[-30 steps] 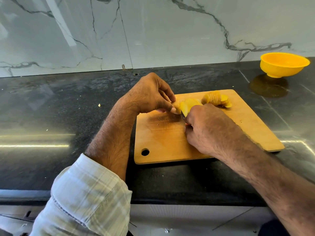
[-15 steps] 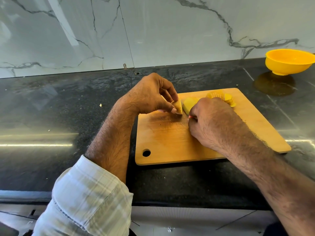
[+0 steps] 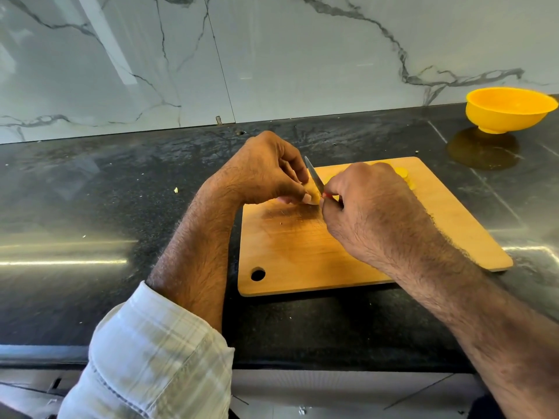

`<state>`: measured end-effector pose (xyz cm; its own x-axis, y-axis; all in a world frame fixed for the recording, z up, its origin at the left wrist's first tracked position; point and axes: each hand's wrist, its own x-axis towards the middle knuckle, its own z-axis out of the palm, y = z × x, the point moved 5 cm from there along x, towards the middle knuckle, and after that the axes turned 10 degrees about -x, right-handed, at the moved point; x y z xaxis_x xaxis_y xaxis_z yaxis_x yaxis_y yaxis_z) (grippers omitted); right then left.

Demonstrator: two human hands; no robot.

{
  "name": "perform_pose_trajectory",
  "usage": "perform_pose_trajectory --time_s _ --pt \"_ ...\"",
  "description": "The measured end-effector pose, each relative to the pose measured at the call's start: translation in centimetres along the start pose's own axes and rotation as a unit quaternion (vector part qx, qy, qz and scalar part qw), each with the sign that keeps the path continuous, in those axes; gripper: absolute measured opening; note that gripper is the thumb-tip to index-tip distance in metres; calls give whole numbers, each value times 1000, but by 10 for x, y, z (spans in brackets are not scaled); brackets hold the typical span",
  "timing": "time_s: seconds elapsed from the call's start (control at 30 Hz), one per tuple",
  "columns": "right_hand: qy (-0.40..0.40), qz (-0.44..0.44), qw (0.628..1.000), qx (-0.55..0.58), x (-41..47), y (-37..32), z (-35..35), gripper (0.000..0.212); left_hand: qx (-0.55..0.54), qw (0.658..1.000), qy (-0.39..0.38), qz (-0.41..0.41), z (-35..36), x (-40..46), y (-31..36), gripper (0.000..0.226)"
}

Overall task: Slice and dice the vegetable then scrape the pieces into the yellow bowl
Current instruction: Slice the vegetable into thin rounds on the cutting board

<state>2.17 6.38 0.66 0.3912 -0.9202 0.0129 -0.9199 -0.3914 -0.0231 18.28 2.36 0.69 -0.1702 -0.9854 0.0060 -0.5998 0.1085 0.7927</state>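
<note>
- Vegetable (image 3: 313,195): a pale yellow end piece sits on the far left part of the cutting board (image 3: 302,252), pinched by the left hand (image 3: 266,170) between thumb and curled fingertips, probably to steady it and keep the fingers clear of the edge.
- Knife (image 3: 314,176): its blade angles up and away, just beside the piece; the right hand (image 3: 372,207) clenches the handle, of which only a red sliver shows.
- Slices (image 3: 403,175) already cut lie at the board's far edge, mostly hidden behind the right hand, so their number cannot be told.
- Whether the edge touches the piece, or has entered it, is hard to make out.
- Yellow bowl (image 3: 511,110) stands well apart on the dark counter (image 3: 90,207), far right, likely waiting for the scraping; its inside is not visible from here.
- Dicing appears not yet begun.
</note>
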Motion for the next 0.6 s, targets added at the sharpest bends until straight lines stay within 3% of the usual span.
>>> perform_pose_trajectory --time_s 0.33,0.5,0.6 --pt "-6 -6 1000 -5 3 -8 -3 11 -30 1000 4 -7 1 -4 1 29" --pt "-3 4 999 -48 9 -9 -3 21 -40 999 4 -14 2 -4 1 27" --pt "-45 24 999 -8 16 -10 3 34 -40 999 5 -13 2 -3 1 25"
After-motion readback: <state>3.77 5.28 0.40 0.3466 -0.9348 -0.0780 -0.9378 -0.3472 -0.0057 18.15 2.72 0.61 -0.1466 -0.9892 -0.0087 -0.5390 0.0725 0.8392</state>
